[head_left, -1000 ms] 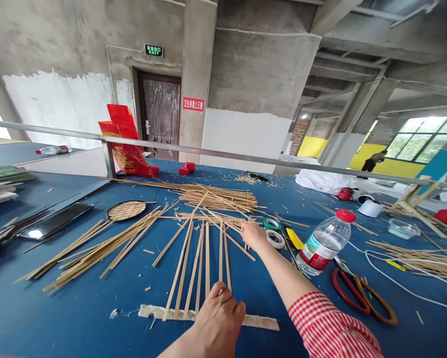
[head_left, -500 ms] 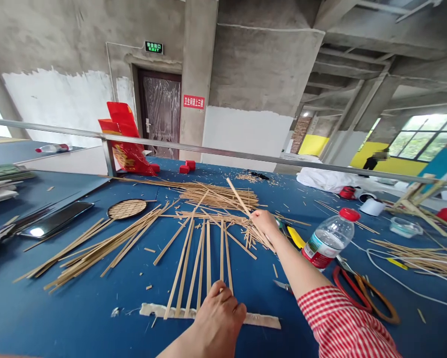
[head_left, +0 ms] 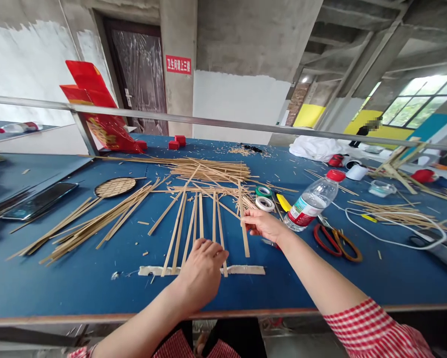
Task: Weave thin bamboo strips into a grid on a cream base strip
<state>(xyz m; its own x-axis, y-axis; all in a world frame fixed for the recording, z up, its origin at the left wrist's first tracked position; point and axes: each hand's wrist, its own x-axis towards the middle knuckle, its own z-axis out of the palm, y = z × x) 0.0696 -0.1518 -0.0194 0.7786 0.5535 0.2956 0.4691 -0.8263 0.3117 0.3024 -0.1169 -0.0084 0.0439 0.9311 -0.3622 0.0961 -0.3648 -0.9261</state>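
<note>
My right hand [head_left: 262,224] pinches a flat bamboo strip [head_left: 244,241], which slants over the blue table to the right of a spaced row. In that row several bamboo strips [head_left: 179,228] fan away from me, their near ends lying across a pale strip of tape [head_left: 251,270]. My left hand [head_left: 203,266] is curled down over the tape. Strips run in under its bent fingers, and the fingertips are hidden. Past the row lies a thick pile of bamboo strips [head_left: 208,170], with a loose bundle [head_left: 100,221] to the left.
To my right stand a water bottle [head_left: 312,201], scissors [head_left: 325,241], a green tape roll [head_left: 263,192] and a white tape roll [head_left: 264,204]. A round woven piece [head_left: 116,187] and a phone [head_left: 40,200] lie on the left. A metal rail [head_left: 208,121] crosses behind.
My right hand has come down and nearer, bringing its strip from a raised slant to low over the table beside the row. My left hand stays at the tape. The view has tilted down.
</note>
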